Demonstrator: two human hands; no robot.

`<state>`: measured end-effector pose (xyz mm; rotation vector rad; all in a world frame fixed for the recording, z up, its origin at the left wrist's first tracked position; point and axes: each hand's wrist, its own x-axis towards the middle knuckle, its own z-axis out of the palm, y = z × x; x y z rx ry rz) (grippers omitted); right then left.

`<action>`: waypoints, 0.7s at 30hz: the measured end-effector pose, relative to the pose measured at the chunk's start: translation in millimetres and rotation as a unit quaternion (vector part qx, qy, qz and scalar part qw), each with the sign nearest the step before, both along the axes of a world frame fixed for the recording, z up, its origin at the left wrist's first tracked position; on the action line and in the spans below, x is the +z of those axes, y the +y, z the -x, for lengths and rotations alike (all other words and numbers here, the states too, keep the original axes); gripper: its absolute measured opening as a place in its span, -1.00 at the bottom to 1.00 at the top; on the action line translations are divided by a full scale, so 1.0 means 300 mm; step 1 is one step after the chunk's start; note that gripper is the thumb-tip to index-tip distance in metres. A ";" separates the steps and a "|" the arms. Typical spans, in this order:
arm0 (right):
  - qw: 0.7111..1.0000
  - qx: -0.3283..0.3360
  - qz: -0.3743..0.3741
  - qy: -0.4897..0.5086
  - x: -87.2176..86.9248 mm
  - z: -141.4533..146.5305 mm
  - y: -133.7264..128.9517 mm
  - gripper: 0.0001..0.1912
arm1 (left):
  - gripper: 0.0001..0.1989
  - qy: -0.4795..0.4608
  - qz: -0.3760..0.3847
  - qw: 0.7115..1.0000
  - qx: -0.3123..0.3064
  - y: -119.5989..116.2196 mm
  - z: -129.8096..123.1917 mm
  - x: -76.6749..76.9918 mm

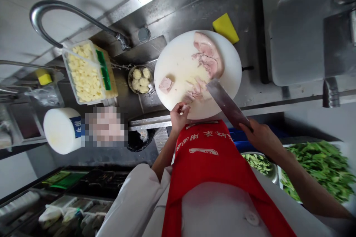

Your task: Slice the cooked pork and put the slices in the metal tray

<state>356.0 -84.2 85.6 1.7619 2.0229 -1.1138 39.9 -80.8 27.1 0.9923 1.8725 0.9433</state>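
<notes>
A round white cutting board (178, 59) lies on the steel counter. My right hand (260, 135) grips the handle of a cleaver (226, 102), whose blade slants over the board's near right part with its tip by the meat. At the board's near edge, my left hand (179, 116) has its fingers curled and pinched around what looks like a small pale piece of meat. Thin meat slices (196, 90) lie in a loose pile just beyond that hand. A large pale slab of meat (211, 53) rests at the far right of the board, and a smaller chunk (166, 84) at the left.
Left of the board stand a bowl of peeled, pale round vegetables (141, 80) and a clear tub of pale cut pieces (83, 74) under a curved faucet (75, 12). A yellow sponge (226, 28) touches the board's far side. Leafy greens (319, 166) fill a container at right.
</notes>
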 end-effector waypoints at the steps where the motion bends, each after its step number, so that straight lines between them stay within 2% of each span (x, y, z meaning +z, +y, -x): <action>1: 0.999 -0.044 0.004 0.018 -0.007 -0.029 -0.018 -0.69 | -0.78 -0.008 -0.024 1.000 -0.017 0.034 -0.022 0.013; 4: 0.979 -0.184 0.065 0.064 -0.042 -0.099 -0.065 -0.70 | -0.77 -0.029 -0.087 0.994 -0.066 0.173 -0.106 0.023; 7: 0.939 -0.285 0.128 0.146 -0.106 -0.131 -0.104 -0.63 | -0.74 -0.058 -0.117 0.987 -0.090 0.333 -0.162 -0.026; 10: 0.894 -0.346 0.157 0.238 -0.181 -0.125 -0.134 -0.55 | -0.72 -0.057 -0.133 0.987 -0.065 0.465 -0.128 -0.100; 12: 0.869 -0.373 0.170 0.276 -0.224 -0.101 -0.147 -0.52 | -0.69 -0.027 -0.133 0.990 -0.046 0.505 -0.064 -0.132; 14: 0.856 -0.387 0.168 0.299 -0.257 -0.062 -0.152 -0.51 | -0.64 0.032 -0.136 0.990 -0.034 0.480 0.002 -0.139; 16: 0.855 -0.386 0.159 0.309 -0.281 -0.008 -0.150 -0.53 | -0.59 0.111 -0.148 0.982 -0.026 0.388 0.043 -0.132; 19: 0.863 -0.375 0.152 0.303 -0.306 0.090 -0.140 -0.58 | -0.48 0.202 -0.133 0.969 -0.051 0.205 0.033 -0.137; 21: 0.874 -0.358 0.147 0.293 -0.314 0.159 -0.130 -0.62 | -0.40 0.230 -0.114 0.963 -0.081 0.130 -0.006 -0.158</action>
